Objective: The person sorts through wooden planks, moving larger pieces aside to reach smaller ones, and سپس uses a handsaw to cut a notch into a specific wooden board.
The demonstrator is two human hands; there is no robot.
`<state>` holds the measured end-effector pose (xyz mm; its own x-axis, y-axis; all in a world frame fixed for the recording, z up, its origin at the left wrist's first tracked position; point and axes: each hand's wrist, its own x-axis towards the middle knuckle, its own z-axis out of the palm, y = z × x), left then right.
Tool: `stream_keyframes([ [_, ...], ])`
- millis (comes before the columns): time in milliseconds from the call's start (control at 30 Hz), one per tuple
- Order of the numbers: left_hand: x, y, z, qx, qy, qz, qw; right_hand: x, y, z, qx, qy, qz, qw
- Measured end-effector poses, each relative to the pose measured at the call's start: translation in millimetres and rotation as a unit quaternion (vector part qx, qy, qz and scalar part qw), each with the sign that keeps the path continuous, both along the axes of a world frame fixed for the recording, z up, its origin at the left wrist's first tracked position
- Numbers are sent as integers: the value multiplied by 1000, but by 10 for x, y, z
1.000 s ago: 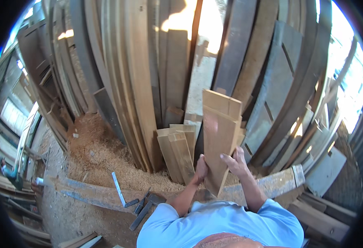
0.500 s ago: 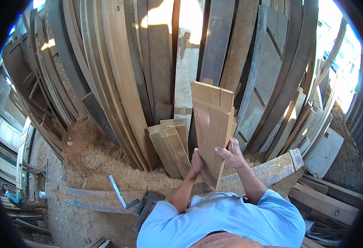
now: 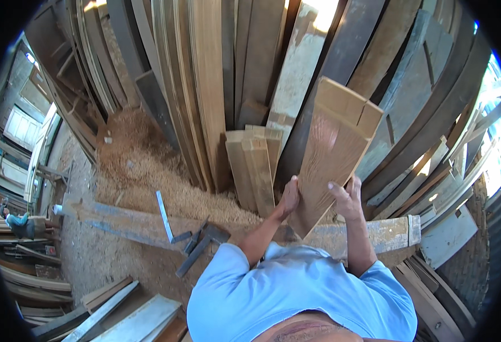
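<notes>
I had the left hand point(image 3: 288, 198) and right hand point(image 3: 349, 199) closed, fingers gripping opposite edges of a tilted wooden board point(image 3: 333, 145), right of short wood pieces point(image 3: 255, 171); uneven pressure might have twisted it loose.

light brown wooden boards point(image 3: 329, 157), stacked face to face, aloft, tops slanting right

the left hand point(image 3: 289, 198) and right hand point(image 3: 349, 199) are gripping, facing each other, the right thumb point(image 3: 335, 190) pointing inward; the left forearm point(image 3: 260, 235) is slanting up and rightward, the right forearm point(image 3: 361, 240) is leaning slightly leftward.
</notes>
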<state>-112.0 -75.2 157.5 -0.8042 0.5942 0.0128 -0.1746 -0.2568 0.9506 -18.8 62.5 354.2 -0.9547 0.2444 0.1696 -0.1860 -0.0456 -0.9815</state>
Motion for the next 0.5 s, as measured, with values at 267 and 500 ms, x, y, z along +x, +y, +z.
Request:
stream_keyframes([
  [267,189,-6,119,68,55,25,996,71,120,-39,-50,-2,-14,999],
  [500,212,-168,51,29,-12,-112,993,165,311,-205,-99,-16,-56,993],
])
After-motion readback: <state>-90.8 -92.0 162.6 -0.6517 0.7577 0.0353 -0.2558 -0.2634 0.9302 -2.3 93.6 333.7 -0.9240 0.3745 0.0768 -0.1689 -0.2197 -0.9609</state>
